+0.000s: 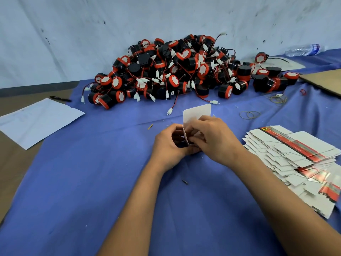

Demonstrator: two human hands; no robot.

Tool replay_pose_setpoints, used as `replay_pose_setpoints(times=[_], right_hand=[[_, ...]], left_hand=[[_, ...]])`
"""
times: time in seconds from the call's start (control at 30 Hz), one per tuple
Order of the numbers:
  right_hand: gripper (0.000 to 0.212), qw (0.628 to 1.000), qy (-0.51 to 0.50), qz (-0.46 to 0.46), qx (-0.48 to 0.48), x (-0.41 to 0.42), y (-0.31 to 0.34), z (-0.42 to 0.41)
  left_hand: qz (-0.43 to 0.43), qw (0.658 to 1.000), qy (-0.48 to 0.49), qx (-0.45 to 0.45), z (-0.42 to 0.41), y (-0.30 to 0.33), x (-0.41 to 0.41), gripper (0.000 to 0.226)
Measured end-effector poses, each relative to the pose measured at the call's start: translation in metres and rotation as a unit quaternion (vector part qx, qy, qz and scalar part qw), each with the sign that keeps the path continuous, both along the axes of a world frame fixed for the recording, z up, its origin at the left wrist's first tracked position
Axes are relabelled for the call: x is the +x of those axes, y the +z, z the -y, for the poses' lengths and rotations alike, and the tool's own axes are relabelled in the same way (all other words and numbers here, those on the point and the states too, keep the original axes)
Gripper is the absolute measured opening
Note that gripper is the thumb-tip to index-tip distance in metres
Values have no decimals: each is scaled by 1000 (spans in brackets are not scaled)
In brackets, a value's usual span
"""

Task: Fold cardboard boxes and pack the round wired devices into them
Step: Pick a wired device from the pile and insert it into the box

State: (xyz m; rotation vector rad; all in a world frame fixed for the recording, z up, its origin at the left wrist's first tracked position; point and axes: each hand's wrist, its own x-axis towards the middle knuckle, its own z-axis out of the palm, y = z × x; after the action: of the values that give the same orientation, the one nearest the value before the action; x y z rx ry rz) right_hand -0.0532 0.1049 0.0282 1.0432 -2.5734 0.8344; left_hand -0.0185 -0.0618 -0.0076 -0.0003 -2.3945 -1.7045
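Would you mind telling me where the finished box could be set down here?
Bare blue cloth lies left of the hands, between the white paper and the left hand. Crowded: the device pile ahead and the flat box stack on the right.
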Motion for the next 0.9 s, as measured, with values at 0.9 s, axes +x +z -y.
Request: replay_pose_setpoints(times=[0.9], right_hand=[[8,961,-140,-106,-214,-2,19,-14]], left_hand=[[59,998,-24,28,21,4,7,46]])
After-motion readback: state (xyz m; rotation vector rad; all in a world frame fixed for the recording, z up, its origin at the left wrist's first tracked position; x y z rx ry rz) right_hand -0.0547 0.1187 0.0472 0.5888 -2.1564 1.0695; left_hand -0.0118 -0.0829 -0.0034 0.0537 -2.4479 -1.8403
